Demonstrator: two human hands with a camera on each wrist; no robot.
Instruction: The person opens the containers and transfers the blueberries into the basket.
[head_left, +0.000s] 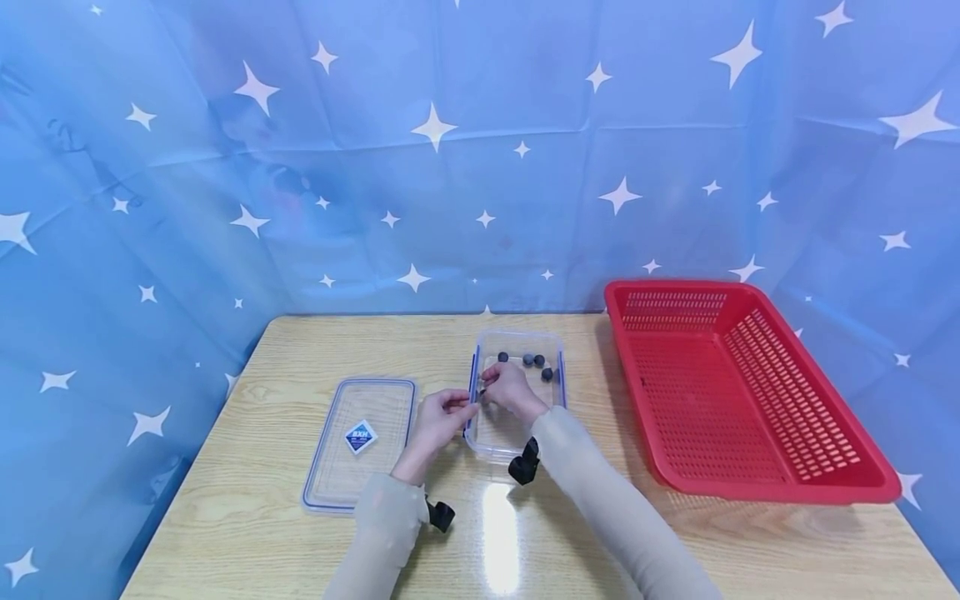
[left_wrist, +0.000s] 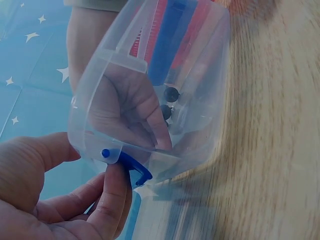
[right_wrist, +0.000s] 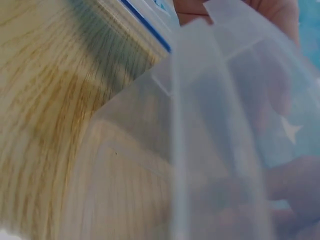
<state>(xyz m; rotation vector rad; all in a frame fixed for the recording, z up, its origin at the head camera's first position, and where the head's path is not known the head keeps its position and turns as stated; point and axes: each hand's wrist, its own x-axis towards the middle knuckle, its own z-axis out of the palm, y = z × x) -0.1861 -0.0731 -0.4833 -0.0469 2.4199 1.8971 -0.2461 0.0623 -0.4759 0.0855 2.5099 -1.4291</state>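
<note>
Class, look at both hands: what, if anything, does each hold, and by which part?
The left hand pinches the clear container's blue side latch. The right hand reaches inside it; whether it holds anything cannot be told.

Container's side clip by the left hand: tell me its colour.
Blue; the clip on the clear container shows best in the left wrist view.

worktop (head_left: 262, 500): pale wood grain, glossy, in front of me | left of centre: clear lid (head_left: 362, 442) with blue rim lying flat | centre: clear container (head_left: 517, 400) with blue clips, small dark round pieces (head_left: 534, 361) at its far end | right: red perforated basket (head_left: 735, 392), near the container, not touching
</note>
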